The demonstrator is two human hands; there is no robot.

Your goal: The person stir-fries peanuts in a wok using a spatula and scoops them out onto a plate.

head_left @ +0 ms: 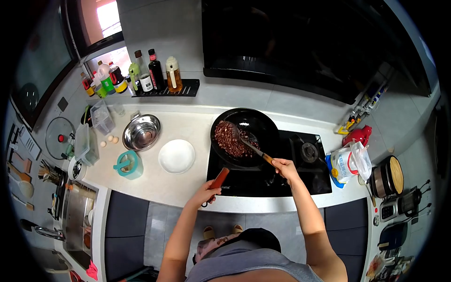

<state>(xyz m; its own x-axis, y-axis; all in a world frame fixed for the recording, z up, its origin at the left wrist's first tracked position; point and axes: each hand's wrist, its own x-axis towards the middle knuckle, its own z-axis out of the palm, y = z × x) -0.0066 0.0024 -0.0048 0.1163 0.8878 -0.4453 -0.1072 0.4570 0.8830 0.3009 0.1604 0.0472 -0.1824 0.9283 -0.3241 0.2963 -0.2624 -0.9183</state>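
So the peanuts (pretty sure that's what they are) are all in the black wok, heaped toward its left side, and the wok sits on the left part of the stove. I'd call this mid-cook: the peanuts are in and being worked with the spatula, and none that I can spot have been dished out. They look dark reddish-brown and shiny, but I can't tell how cooked they are, and I can't see a flame under the wok either. Right hand is curled closed around the near end of the spatula's wooden handle, with the metal head down in the peanuts at the far left. Left hand is wrapped around the wok's reddish handle at the near left, fingers folded in, so neither hand is spread. Over on the table, a white plate sits just left of the stove, with a steel bowl farther left and a teal-lidded tub nearer. There's also a plastic bag right of the stove.
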